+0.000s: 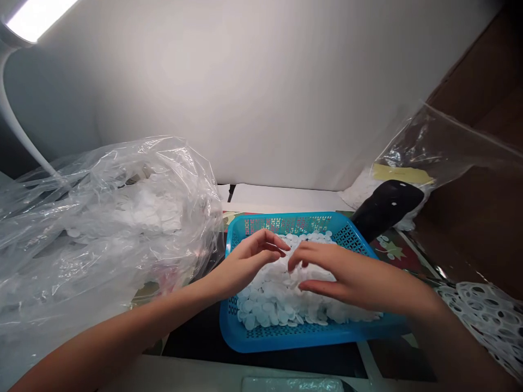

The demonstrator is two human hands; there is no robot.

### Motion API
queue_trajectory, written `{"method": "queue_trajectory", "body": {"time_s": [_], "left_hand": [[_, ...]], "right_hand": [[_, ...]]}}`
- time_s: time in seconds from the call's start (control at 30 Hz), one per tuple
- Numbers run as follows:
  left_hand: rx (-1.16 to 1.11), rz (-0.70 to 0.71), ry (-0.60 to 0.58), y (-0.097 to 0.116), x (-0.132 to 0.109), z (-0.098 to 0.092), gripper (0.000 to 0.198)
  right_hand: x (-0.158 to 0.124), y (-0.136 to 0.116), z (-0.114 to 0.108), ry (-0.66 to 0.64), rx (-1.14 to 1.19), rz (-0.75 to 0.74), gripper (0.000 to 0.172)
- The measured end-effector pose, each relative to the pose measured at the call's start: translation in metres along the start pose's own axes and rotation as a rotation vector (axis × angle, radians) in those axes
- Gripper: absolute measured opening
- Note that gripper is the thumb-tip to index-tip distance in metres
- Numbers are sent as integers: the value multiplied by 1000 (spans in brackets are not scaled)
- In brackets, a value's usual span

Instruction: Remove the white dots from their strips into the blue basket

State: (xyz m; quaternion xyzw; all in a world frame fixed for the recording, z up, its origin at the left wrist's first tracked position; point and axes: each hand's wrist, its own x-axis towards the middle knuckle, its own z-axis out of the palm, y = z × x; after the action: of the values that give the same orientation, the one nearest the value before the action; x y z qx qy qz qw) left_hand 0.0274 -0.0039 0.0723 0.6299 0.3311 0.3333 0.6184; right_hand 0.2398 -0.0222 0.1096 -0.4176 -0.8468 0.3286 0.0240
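A blue plastic basket (281, 343) with perforated sides holds a heap of small white round discs (269, 307). My left hand (249, 258) hovers over the left part of the heap, its fingers curved and the thumb a little apart from them. Facing it from the right, my right hand (327, 267) is over the discs with bent fingers and the thumb held away. I see nothing gripped in either hand. Whether the fingertips touch the discs is hard to make out.
Left of the basket lies a large clear plastic bag (163, 218) with white pieces inside. A black object (388, 204) stands behind the basket's right corner, near another clear bag (412, 155). White ring-holed sheets (486, 310) lie at right. A lamp (36, 19) shines upper left.
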Motion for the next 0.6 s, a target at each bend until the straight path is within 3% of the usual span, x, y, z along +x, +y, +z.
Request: {"method": "queue_trajectory", "body": {"time_s": [0.03, 0.13, 0.2, 0.27, 0.33, 0.6], "left_hand": [[81, 41, -17, 2, -2, 1, 13], [444, 157, -81, 3, -9, 3, 22], [683, 191, -163, 1, -13, 1, 47], [847, 166, -275, -4, -15, -1, 76], [934, 126, -355, -8, -17, -3, 79], [1124, 168, -431, -6, -14, -1, 40]], "right_hand": [[-4, 2, -2, 35, -6, 67, 33], [-12, 16, -2, -51, -96, 252, 86], [-10, 24, 0, -119, -133, 339, 97], [-4, 27, 3, -164, -166, 298, 91], [3, 26, 7, -180, -186, 254, 77], [11, 17, 24, -178, -252, 112, 32]]}}
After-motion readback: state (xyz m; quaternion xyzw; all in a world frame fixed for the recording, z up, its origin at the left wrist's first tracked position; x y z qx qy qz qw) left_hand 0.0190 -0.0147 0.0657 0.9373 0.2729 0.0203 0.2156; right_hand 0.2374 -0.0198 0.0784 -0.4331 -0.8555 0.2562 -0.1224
